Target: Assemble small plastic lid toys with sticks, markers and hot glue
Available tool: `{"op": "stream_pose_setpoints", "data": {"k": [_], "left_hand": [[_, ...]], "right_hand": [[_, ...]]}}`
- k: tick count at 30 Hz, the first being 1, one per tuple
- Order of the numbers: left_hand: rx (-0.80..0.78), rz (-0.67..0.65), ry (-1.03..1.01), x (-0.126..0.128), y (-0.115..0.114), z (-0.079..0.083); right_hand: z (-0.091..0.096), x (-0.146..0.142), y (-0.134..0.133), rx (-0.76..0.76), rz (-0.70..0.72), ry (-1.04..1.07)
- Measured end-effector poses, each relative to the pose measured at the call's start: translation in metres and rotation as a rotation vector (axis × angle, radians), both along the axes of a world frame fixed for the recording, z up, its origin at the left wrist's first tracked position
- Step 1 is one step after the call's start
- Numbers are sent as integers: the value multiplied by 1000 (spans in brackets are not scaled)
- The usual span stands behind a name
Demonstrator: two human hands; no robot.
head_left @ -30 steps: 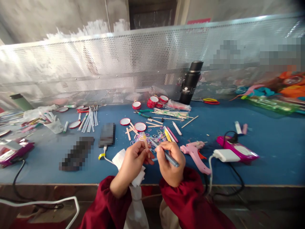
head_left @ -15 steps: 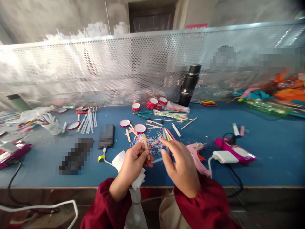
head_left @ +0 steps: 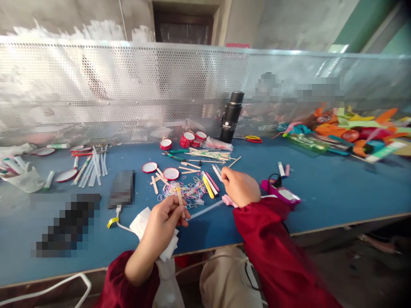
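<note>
Stick (head_left: 179, 196): flat, lt. tan, narrow

The bottle (head_left: 231, 119) is black; left of it, the lids (head_left: 185, 142) are white-flecked red; in front, the stick (head_left: 179, 192) is tan, the pen (head_left: 216, 172) white, the sleeves (head_left: 266, 226) crimson.

Bare grey walls (head_left: 282, 25) and a long perforated metal screen (head_left: 199, 85) back a blue-topped worktable (head_left: 337, 184).

The screen spans from 9 o'clock to 3, catching bright glare near 10; above it there, rough white paint (head_left: 105, 30) streaks the wall. A dark, framed doorway (head_left: 184, 32) stands just before 12, a red sign (head_left: 237, 45) showing partly near 1. At 2 o'clock, a green surface (head_left: 359, 25) slopes across the upper corner, while dim floor (head_left: 353, 267) lies in shadow beyond the table's edge at 4.
</note>
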State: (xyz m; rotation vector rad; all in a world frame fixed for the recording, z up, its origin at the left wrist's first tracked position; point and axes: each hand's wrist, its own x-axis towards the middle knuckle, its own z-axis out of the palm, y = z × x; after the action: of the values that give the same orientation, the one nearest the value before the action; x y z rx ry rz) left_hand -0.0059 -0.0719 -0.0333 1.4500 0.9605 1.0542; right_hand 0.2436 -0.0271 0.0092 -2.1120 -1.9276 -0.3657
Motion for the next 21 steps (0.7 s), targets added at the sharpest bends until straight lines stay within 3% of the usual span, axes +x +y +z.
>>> {"op": "stream_pose_setpoints", "data": {"k": [5,14,21], "left_hand": [[12,-1,20,0,0,0],[25,-28,42,-1,0,-2],[57,-15,70,-1,2,-6]], "right_hand": [[-14,0,23,-147,39,-5],[-20,-1,26,-123,64,-119],[-19,-6,28,-190,-11,-129]]}}
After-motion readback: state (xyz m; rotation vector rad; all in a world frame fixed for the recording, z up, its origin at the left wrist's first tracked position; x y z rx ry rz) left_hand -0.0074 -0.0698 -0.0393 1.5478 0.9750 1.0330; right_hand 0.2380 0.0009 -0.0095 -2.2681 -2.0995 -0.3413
